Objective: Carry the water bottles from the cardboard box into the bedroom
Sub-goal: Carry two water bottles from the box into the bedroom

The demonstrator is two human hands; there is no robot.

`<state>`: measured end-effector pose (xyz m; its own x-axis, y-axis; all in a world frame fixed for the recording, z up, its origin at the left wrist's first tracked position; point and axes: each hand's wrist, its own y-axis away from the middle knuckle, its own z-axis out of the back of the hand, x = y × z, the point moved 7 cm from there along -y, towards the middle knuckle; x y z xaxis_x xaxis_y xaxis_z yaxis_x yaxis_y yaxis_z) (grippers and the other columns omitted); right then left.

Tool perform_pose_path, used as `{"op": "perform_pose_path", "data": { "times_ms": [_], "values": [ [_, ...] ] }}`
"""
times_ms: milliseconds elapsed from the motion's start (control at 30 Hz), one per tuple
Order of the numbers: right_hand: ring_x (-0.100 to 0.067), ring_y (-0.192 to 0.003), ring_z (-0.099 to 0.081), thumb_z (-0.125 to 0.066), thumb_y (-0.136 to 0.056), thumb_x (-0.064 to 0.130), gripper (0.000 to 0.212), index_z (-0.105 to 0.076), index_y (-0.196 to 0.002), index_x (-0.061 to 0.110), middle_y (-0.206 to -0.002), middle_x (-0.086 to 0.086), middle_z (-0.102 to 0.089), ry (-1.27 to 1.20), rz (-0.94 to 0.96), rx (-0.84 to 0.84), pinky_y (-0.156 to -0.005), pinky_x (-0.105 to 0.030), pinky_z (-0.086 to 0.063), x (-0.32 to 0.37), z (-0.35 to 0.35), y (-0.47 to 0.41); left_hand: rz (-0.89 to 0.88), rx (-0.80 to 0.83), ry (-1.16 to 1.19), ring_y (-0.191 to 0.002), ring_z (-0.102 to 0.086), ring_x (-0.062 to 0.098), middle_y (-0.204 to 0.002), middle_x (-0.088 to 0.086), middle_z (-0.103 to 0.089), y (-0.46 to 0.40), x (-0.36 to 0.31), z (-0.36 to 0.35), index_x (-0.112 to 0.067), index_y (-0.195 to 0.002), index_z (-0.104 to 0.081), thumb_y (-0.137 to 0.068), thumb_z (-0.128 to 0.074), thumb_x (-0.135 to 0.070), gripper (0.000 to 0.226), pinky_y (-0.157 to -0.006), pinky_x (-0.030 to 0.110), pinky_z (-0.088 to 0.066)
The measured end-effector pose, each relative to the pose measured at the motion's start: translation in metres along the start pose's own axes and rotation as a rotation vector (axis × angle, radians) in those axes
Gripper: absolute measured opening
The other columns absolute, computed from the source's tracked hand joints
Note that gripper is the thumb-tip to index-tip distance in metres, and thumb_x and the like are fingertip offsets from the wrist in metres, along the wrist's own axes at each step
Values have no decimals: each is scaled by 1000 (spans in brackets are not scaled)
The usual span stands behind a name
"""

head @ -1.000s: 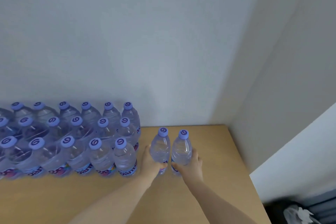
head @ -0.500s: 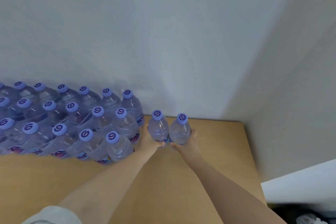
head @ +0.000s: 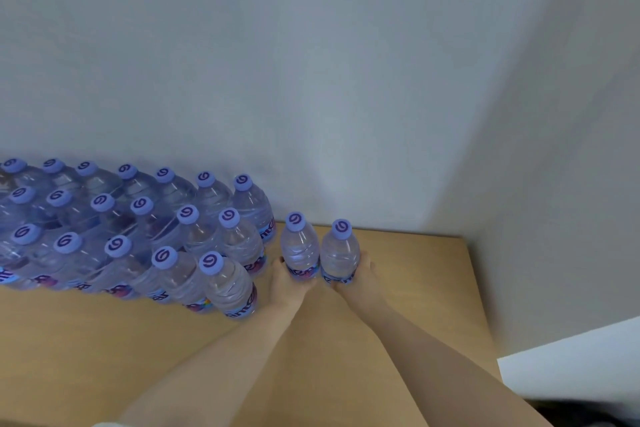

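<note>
Many capped water bottles (head: 138, 236) stood packed in rows on the wooden tabletop (head: 426, 288) against the wall. Right of them, the left hand (head: 289, 282) gripped one upright bottle (head: 299, 246); the right hand (head: 360, 276) gripped another (head: 339, 253), the two bottles touching.

Soft, cool, even light fills the view, brightest on the wall (head: 346, 114) toward 3 o'clock. The bottles (head: 138, 236) at 9 o'clock cast a faint shadow behind them and smear slightly. Wide-angle bending curves the tabletop (head: 433, 288) edges.
</note>
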<state>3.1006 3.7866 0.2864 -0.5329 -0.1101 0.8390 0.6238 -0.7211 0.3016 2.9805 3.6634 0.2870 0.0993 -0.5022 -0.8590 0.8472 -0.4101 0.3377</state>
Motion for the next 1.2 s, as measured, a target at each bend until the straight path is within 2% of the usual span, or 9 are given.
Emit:
{"op": "perform_pose_path", "data": {
  "times_ms": [100, 233, 300, 467, 533, 700, 833, 1033, 1200],
  "values": [
    [-20, -108, -53, -78, -76, 31, 63, -42, -125, 16, -103, 9, -46, 25, 5, -23, -77, -31, -44, 2, -2, -4, 8, -55, 96, -107, -61, 33, -113, 21, -64, -1, -4, -2, 8, -119, -53, -73, -79, -3, 54, -94, 46, -49],
    [-17, -95, -59, -76, -77, 30, 63, -40, -127, 15, -121, 2, -51, 10, -18, -50, -68, -28, -42, 6, -5, -14, -2, -105, 144, -108, -60, 33, -113, 21, -64, -11, -9, 0, 8, -119, -54, -78, -76, -4, 48, -94, 46, -49],
    [-15, -90, -57, -76, -79, 29, 59, -41, -124, 14, -121, 0, -52, 4, -32, -55, -66, -28, -44, 9, -7, -20, 20, -118, 163, -108, -59, 32, -114, 20, -63, -19, -10, 1, 7, -120, -53, -79, -75, -4, 47, -95, 45, -48],
    [-15, -81, -57, -76, -80, 34, 48, -38, -105, 19, -113, -3, -56, 42, -47, -53, -57, -26, -41, 19, -13, -34, 136, -149, 181, -103, -61, 34, -109, 23, -65, -39, -8, 2, 9, -112, -56, -83, -73, -12, 40, -82, 33, -45],
    [-17, -82, -57, -75, -81, 34, 47, -39, -105, 17, -114, -4, -55, 47, -49, -54, -58, -28, -43, 23, -15, -38, 155, -167, 219, -104, -60, 33, -111, 22, -64, -45, -8, 1, 8, -113, -57, -84, -72, -12, 38, -83, 32, -44],
    [-22, -86, -58, -72, -84, 34, 46, -41, -110, 11, -115, -6, -53, 71, -74, -75, -70, -36, -50, 31, -18, -44, 151, -203, 206, -108, -59, 34, -115, 20, -63, -56, -11, -1, 5, -118, -56, -86, -70, -16, 41, -94, 41, -47],
    [-27, -99, -59, -68, -86, 38, 49, -41, -117, 11, -118, -6, -52, 163, -97, -93, -70, -34, -47, 37, -18, -48, 150, -191, 228, -108, -58, 35, -115, 21, -61, -61, -9, 1, 4, -118, -56, -85, -72, -17, 42, -96, 41, -45],
    [-29, -99, -60, -68, -87, 36, 49, -40, -118, 11, -119, -8, -53, 180, -97, -96, -71, -36, -49, 42, -18, -55, 174, -212, 244, -115, -54, 37, -124, 26, -55, -63, -4, 3, 6, -127, -49, -86, -71, -17, 52, -102, 45, -42],
    [-30, -101, -59, -68, -87, 35, 50, -40, -119, 9, -121, -10, -52, 196, -92, -73, -74, -37, -50, 42, -17, -57, 138, -182, 190, -112, -55, 38, -120, 27, -56, -65, -4, 3, 8, -119, -52, -88, -68, -19, 44, -98, 43, -44]
  ]
}}
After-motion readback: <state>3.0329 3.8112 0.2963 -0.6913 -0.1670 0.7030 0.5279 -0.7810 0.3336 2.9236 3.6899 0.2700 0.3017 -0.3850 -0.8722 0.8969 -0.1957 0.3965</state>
